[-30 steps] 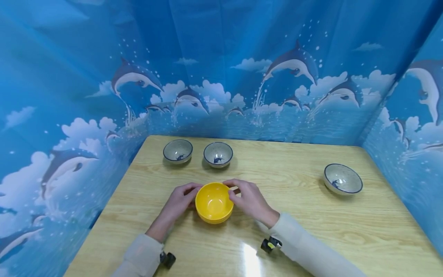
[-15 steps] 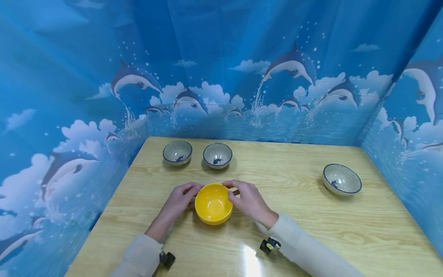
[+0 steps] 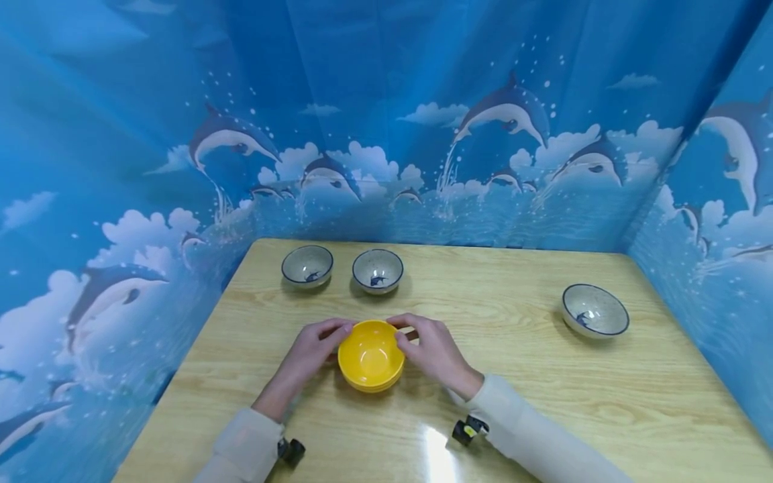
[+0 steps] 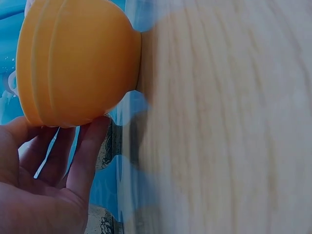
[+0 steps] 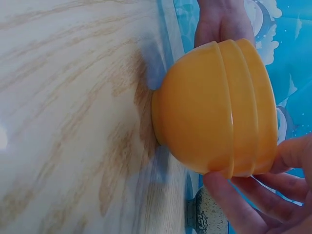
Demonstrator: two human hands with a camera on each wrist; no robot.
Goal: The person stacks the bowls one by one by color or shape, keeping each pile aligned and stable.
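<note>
Hardly anything has moved beyond a slight drift of the head view: the yellow bowls (image 3: 371, 359) sit on the table (image 3: 513, 376), left of centre, nearer than two grey bowls (image 3: 377, 274). The left hand (image 3: 314, 345) and right hand (image 3: 430, 342) grip them from opposite sides, thumbs at the rim. I'd keep the pressure even, so they neither tip nor twist. Both wrist views reveal what look like three nested rims and the foot; only the head view shows the glossy inside.

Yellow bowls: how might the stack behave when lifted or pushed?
Probably slippery: the yellow bowls look smooth and glossy. May tip if pushed high, given the narrow foot. Nested, they might separate if gripped only at the top.
</note>
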